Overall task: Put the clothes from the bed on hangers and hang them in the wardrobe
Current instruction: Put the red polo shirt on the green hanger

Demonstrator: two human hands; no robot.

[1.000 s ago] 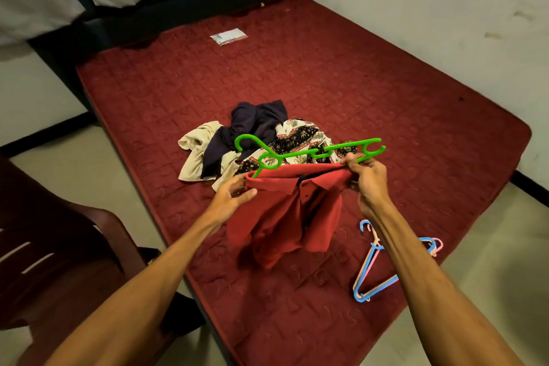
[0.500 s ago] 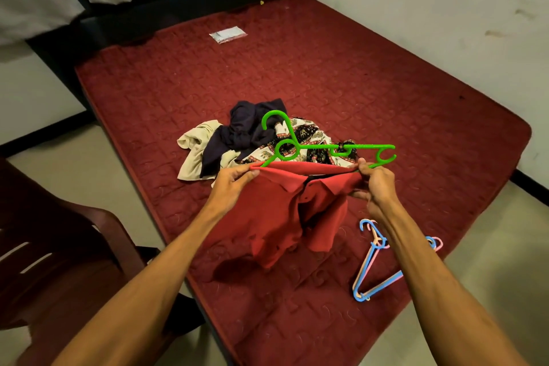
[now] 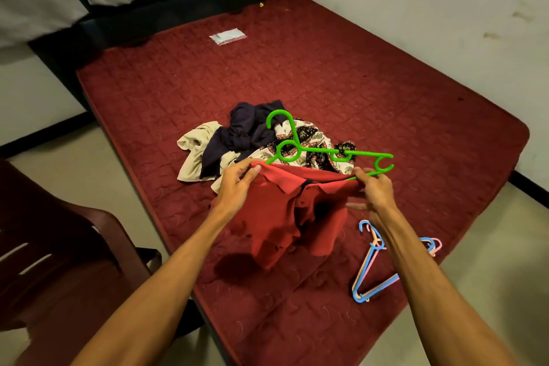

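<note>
Change, left hand (image 3: 237, 184): a second ago its fingers lay loosely under the shirt's edge; now thumb and fingers pinch the left shoulder of the red polo shirt (image 3: 285, 217).
Change, green hanger (image 3: 368, 154): its hook lay low and pointed left; now the hook stands up just beyond the left hand's fingertips.
Change, right hand (image 3: 375, 190): as before, it clamps the shirt's right shoulder together with the hanger's right end, fingers curled round both.
Unchanged: the pile beyond the hands and the loose hangers by the right forearm lie as they did.
Shirt position: stretched between both hands and raised, its body hanging below them over the bed (image 3: 356, 83), collar facing up.
Count, chairs: one dark chair (image 3: 74, 246), left of the left forearm.
Count, clothes in pile: three, namely a beige garment (image 3: 193, 154), a navy garment (image 3: 246, 134) and a patterned garment (image 3: 312, 140), just past the knuckles.
Count, held shirts: one.
Count, green hangers: one.
Count, loose hangers (image 3: 378, 288): at least two, blue on pink; the exact number is unclear.
Count, packets: one small packet (image 3: 228, 36), far beyond both hands.
</note>
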